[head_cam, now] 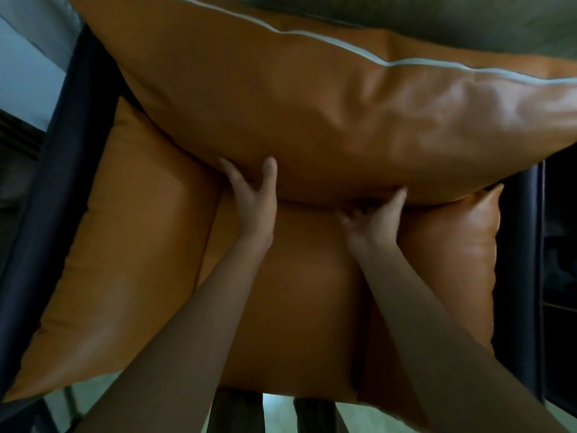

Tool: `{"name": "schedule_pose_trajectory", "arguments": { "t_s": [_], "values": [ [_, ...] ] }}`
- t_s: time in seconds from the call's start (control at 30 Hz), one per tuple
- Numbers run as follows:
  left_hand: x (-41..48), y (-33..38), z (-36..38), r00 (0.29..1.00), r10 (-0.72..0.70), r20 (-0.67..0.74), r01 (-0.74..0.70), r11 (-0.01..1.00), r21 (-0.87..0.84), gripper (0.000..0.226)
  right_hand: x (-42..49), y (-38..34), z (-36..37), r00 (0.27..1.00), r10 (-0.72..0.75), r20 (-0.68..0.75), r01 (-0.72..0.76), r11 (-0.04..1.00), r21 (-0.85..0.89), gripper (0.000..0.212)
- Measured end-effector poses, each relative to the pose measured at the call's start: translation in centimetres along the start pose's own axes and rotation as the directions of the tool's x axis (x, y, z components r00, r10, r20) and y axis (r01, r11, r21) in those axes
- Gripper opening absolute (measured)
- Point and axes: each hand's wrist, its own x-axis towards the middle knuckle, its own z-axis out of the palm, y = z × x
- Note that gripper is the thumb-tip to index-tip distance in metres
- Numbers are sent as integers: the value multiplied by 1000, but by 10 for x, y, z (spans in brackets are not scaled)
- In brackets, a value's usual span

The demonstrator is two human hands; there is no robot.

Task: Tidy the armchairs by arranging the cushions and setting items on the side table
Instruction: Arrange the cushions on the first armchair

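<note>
Cushion step: left hand (253, 198) and right hand (374, 220) both grip the back cushion (312, 114) by its bottom edge. Next, probably tuck it down behind the seat cushion (290, 307), squared up.

dark-frame armchair (37, 214), orange seat cushion (296, 292) flat on it, back cushion (312, 104) w/ white piping far side, left cushion (125, 229) & right cushion (452, 245) flanking

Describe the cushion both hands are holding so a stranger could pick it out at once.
Look at the dark-framed armchair filled with orange leather cushions. The back cushion is the biggest one, leaning across the top above the flat seat cushion, with the left hand and right hand gripping its lower edge. Only it shows a white piping line along its upper seam.
</note>
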Motion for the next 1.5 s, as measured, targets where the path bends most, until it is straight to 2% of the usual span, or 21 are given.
{"name": "schedule_pose_trajectory", "arguments": {
  "t_s": [0.07,0.13,0.17,0.2,0.27,0.33,0.43,0.5,0.57,0.6,0.67,0.77,0.97,1.03,1.1,1.17,1.23,1.33,1.4,1.5],
  "values": [
    [-13,14,11,989,146,24,-148,984,97,98,-5,1,17,992,-130,0,129,983,-133,73],
    [-29,6,14,971,231,68,-238,961,139,95,-24,21,12,952,-294,80,301,861,-411,81],
    [-36,-6,12,976,210,53,-215,968,132,96,-35,33,1,927,-344,151,372,775,-512,85],
    [-40,-18,7,991,132,7,-131,983,126,98,-40,43,-11,909,-377,176,406,715,-570,89],
    [-36,-35,-6,995,-68,-78,79,987,141,99,-29,41,-24,904,-424,57,365,697,-617,97],
    [-17,-34,-16,995,-54,-89,68,985,161,101,-12,20,-18,892,-451,10,347,671,-656,103],
    [8,-4,-5,996,44,-72,-36,992,121,102,-3,7,1,880,-458,127,425,639,-641,106],
    [-2,11,10,995,98,-33,-92,984,155,98,-15,18,-5,817,-483,314,556,518,-650,100],
    [-31,7,11,968,230,98,-249,922,296,92,-28,36,-33,739,-403,540,670,355,-652,91],
    [-47,-1,5,954,240,181,-289,897,334,90,-33,44,-50,726,-339,599,687,297,-663,86],
    [-76,-21,-17,957,135,255,-236,877,419,85,-41,53,-82,759,-287,585,648,241,-723,79],
    [-107,-41,-55,986,37,160,-122,818,561,80,-54,48,-108,804,-259,535,592,264,-762,70],
    [-145,-55,-129,996,-65,55,18,791,612,68,-80,46,-122,802,-46,596,592,198,-781,70],
    [-153,-54,-148,998,-36,42,-3,731,682,65,-85,59,-121,807,-26,590,584,182,-791,70],
    [-154,-47,-164,995,61,76,-97,636,766,60,-92,75,-109,798,-7,603,598,140,-789,68],
    [-148,-39,-183,979,153,136,-195,492,849,58,-101,100,-80,749,54,660,651,126,-749,65],
    [-141,-30,-205,959,180,221,-268,308,913,60,-110,132,-40,673,102,732,723,115,-681,62],
    [-131,-27,-252,928,217,304,-336,131,933,68,-115,185,34,511,122,851,856,13,-516,57],
    [-116,-36,-297,940,193,281,-300,80,951,79,-113,222,80,394,166,904,919,-57,-390,58],
    [-97,-60,-357,971,116,207,-226,175,958,101,-96,267,118,277,163,947,935,-273,-227,59]
  ]
}}
